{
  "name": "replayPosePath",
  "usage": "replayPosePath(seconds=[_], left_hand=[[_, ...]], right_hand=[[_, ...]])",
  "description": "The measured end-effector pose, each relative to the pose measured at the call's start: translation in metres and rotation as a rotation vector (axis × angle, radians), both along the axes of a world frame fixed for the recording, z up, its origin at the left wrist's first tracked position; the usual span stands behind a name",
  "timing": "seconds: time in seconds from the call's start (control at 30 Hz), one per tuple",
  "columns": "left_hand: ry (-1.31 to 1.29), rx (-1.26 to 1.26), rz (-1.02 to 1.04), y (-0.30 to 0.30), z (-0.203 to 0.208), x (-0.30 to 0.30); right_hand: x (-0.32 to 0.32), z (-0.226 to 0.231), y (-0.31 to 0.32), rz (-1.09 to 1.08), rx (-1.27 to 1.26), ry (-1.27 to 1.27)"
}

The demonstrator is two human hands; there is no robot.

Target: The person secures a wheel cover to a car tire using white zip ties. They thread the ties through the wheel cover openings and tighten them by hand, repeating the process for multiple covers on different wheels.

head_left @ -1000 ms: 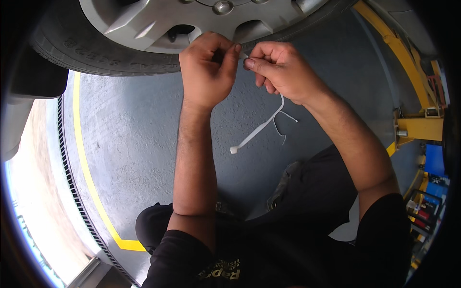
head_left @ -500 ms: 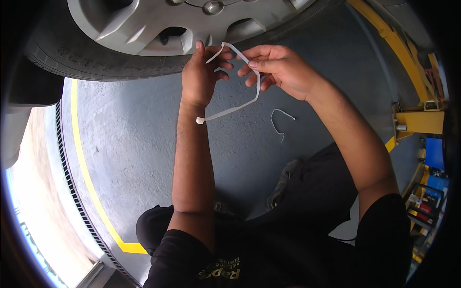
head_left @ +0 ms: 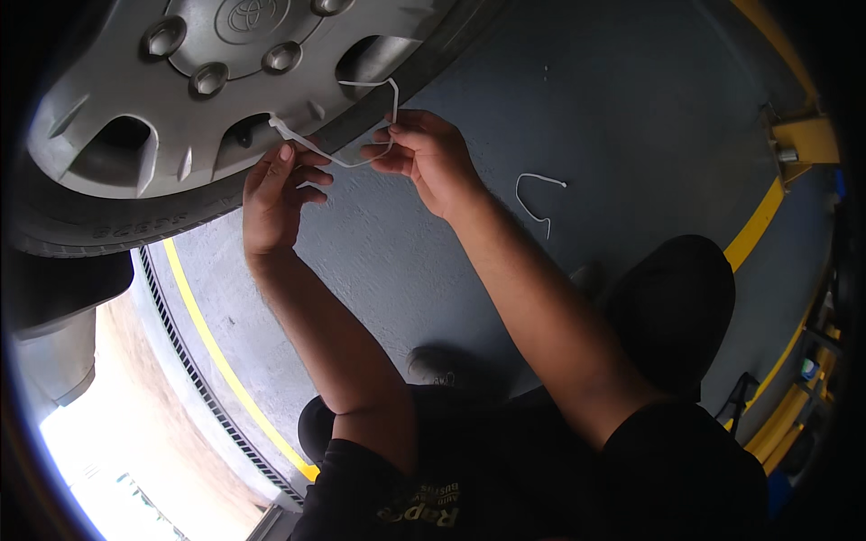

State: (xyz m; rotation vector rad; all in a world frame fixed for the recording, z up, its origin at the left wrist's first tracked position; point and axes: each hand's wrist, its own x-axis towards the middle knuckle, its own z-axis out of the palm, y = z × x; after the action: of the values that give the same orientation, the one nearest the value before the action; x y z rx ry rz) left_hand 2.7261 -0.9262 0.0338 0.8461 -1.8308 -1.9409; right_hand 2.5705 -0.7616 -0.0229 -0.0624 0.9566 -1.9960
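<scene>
A white bent zip tie (head_left: pixel 395 97) stretches between my two hands, just in front of a silver wheel (head_left: pixel 311 90). My left hand (head_left: pixel 273 203) pinches it between thumb and fingers near its blocky head, which points up toward a slot in the wheel. Midway along the strap, my right hand (head_left: pixel 433 162) grips it between thumb and forefinger. The strap's free tail bends up and left past the right hand, in front of another wheel slot. Black tyre (head_left: pixel 117 221) rings the wheel just beyond my left hand.
A second white tie (head_left: pixel 520 194) lies curled on the grey floor (head_left: pixel 379 270). Yellow lines (head_left: pixel 212 347) mark the floor, with a dark grate (head_left: pixel 185 361) beside the left one. A yellow metal post base (head_left: pixel 807 142) stands at the right.
Both hands have moved left and closer to the wheel with the tie. Its head end has swung from beside the left forearm up toward the wheel. More of the wheel shows.
</scene>
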Motion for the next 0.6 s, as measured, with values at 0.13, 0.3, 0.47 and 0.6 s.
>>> replayPosePath(seconds=[0.13, 0.3, 0.47, 0.6], left_hand=[[-0.013, -0.081, 0.202, 0.021, 0.002, -0.022], [0.185, 0.132, 0.175, 0.024, 0.003, -0.007], [-0.326, -0.448, 0.167, 0.009, -0.010, 0.038], [-1.210, -1.546, -0.288, 0.015, -0.012, 0.057]], right_hand=[[-0.016, -0.015, -0.003, 0.025, -0.172, -0.026], [-0.033, -0.022, -0.009, 0.040, -0.253, 0.005], [-0.022, -0.016, -0.024, 0.045, -0.267, -0.040], [-0.022, -0.005, -0.031, 0.083, -0.217, -0.061]])
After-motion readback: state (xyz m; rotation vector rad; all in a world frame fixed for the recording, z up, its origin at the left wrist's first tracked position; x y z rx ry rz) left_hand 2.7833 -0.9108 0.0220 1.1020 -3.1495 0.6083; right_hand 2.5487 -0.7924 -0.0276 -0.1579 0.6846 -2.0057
